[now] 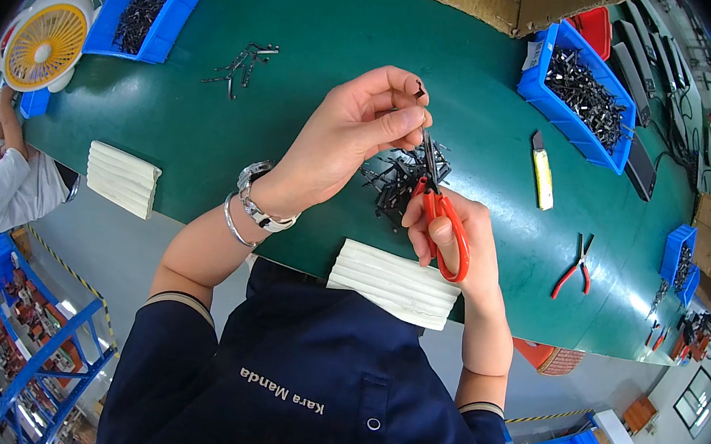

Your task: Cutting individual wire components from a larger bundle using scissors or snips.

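The left hand [351, 139] pinches a small black part [420, 91] between thumb and fingertips, its grip closed on the piece above the middle of the surface [323, 37]. The right hand [450, 232] has its grip clamped on red-handled snips [442, 218], whose dark blades point up toward the black part. Just behind both hands lies a loose pile of black parts [399, 179] on the green surface.

The surface is a wide green mat. On its far left stands a blue bin [148, 14] of black pieces, with a few scattered pieces [242, 63] beside it. On the far right is a second blue bin [581, 94], also filled. A yellow utility knife [541, 174] lies right of the pile, and red-handled pliers [576, 267] lie nearer the right edge. Two white ribbed pads [122, 177] [392, 282] rest along the near edge. A yellow-and-white fan [45, 42] stands at the left end, beside another person [4, 181]. Blue racks [38, 353] stand on the grey floor below.
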Motion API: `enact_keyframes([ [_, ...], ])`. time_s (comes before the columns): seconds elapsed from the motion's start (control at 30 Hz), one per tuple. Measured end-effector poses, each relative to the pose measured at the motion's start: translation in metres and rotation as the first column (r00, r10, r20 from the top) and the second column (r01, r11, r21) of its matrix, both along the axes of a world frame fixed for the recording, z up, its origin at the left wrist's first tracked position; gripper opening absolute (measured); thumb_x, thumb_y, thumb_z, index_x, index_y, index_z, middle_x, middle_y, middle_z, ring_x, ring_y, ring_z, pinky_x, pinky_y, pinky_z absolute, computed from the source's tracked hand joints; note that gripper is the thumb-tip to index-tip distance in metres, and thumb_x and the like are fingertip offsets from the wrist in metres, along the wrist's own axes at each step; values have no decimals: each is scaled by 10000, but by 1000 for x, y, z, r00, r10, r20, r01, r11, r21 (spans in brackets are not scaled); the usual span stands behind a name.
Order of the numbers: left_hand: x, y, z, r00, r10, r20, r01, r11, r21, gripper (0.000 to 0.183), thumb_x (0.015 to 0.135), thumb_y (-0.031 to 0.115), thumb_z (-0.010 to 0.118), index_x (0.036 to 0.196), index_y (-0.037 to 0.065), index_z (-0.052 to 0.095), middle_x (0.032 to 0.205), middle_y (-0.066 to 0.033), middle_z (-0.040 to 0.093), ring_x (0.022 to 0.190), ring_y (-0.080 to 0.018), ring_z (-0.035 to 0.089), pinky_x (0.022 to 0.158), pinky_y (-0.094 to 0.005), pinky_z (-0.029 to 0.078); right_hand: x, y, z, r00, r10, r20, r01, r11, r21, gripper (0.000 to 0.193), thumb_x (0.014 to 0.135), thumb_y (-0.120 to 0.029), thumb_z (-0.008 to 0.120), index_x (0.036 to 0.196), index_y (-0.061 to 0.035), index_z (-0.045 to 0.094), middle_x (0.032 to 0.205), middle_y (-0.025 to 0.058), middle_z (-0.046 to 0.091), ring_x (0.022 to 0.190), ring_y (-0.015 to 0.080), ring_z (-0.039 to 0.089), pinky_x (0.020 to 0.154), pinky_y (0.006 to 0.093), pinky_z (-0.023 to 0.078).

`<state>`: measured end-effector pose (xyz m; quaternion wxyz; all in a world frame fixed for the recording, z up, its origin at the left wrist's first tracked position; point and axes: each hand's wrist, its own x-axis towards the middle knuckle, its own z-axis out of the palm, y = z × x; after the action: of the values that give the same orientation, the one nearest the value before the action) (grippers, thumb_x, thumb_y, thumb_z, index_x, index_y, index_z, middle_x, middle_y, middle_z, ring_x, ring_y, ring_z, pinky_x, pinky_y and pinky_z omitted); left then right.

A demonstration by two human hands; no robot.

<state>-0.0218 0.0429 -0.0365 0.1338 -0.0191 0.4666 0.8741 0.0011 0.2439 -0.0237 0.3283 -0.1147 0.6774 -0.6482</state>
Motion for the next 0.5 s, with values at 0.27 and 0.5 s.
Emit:
enact_keyframes([
  [0.27,1,0,-1,1000,7,-20,-7,1000,-13,168,934,122,586,1073,45,531,952,-37,608,835,-82,585,793,-222,492,1,-1,-1,1000,0,-7,1,999,34,455,879,-455,623,808,-7,589,531,6,500,464,66,487,431,224,369],
  [0.5,1,0,0,999,28,-18,-28,1000,-13,172,930,116,592,1071,38,532,957,-43,610,841,-84,591,796,-224,496,0,-3,0,999,-13,-43,17,997,81,410,875,-405,639,796,-6,592,528,12,500,461,69,489,435,228,377],
])
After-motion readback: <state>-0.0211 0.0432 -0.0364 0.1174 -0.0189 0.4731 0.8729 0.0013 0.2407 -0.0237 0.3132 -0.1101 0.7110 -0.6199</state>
